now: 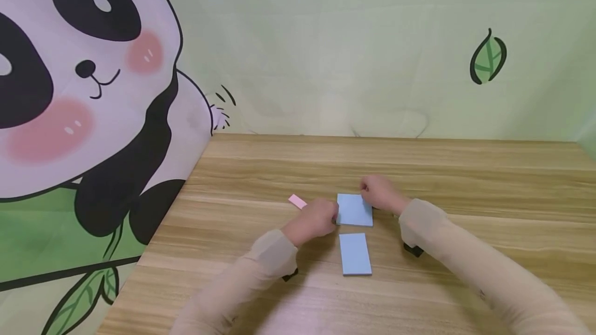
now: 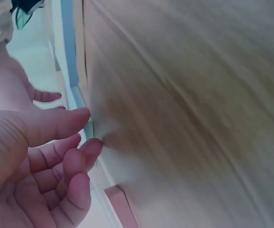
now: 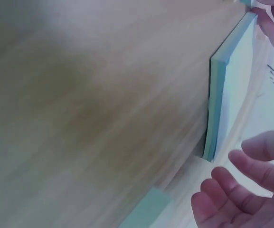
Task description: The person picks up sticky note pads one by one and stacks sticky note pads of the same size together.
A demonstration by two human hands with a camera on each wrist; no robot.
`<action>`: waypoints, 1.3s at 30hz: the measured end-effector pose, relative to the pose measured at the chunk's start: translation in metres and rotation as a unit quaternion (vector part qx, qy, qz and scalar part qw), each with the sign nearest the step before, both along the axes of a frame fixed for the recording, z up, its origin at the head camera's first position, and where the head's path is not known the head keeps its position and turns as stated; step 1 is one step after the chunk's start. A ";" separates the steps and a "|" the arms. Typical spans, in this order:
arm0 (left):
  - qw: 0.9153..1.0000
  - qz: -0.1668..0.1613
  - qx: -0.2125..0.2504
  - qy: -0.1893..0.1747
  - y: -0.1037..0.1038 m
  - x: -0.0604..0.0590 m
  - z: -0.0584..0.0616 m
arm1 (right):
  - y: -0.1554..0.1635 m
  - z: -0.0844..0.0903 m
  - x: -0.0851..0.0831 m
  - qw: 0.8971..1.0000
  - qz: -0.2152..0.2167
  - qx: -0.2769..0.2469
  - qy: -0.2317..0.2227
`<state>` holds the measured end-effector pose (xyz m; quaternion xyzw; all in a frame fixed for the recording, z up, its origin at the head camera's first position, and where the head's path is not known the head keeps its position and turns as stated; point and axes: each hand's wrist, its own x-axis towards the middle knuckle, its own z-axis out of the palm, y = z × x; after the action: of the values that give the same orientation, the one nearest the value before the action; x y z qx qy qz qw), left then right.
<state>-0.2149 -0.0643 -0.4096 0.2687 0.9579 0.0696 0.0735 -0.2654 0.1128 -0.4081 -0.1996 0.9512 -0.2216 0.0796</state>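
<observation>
Flanking the far blue pad (image 1: 355, 210) on the desk (image 1: 465, 180), both hands, left (image 1: 314, 219) and right (image 1: 379, 194), hover released at its edges, so gripping it likely comes next, needing fingers under its edges.

Looks like a kid's room or playroom setup: cartoon panda backdrop (image 1: 88, 92) w/ leaf prints, light wood counter (image 1: 465, 180).

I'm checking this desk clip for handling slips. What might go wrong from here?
The left hand and right hand flank the far blue pad; neither plainly grips it, so it may skid on the table. The left hand could also knock the pink piece or near blue pad.
</observation>
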 end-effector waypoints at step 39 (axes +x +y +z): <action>0.969 0.120 0.170 -0.133 -0.002 -0.014 -0.009 | 0.017 0.012 0.025 0.863 -0.195 -0.311 -0.347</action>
<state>-0.2286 -0.0665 -0.4189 0.1484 0.9389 0.2751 0.1441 -0.2402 0.1296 -0.3960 0.0655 0.7634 -0.5716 0.2935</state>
